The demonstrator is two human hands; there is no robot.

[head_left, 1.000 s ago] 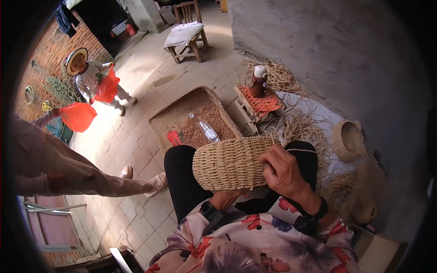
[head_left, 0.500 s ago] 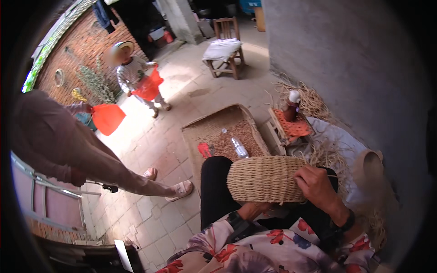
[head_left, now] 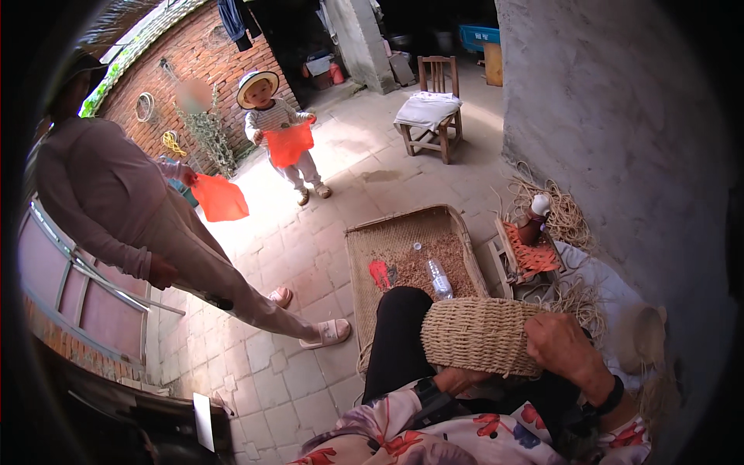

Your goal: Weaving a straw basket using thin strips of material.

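Observation:
A woven straw basket [head_left: 482,335] lies tilted on its side over my lap, its coarse braided wall facing up. My left hand [head_left: 463,378] reaches under its near edge and holds it from below, fingers hidden. Closed at the basket's right end is my right hand [head_left: 564,346], its fingertips pressed against the weave; any strand between them cannot be made out. Loose straw strands [head_left: 577,306] lie just beyond the right hand.
In front of my knees is a shallow woven tray [head_left: 372,232] with brown bits and a clear bottle [head_left: 439,279]. A small wooden stool [head_left: 535,248] holds a brown bottle. A chair [head_left: 431,112] stands farther back. One person [head_left: 132,186] and a child [head_left: 283,139] hold red-orange sheets at the left.
The whole view has shifted, so things sit farther right and lower. My right hand has turned over at the basket's end, more closed. The child's sheet has changed shape.

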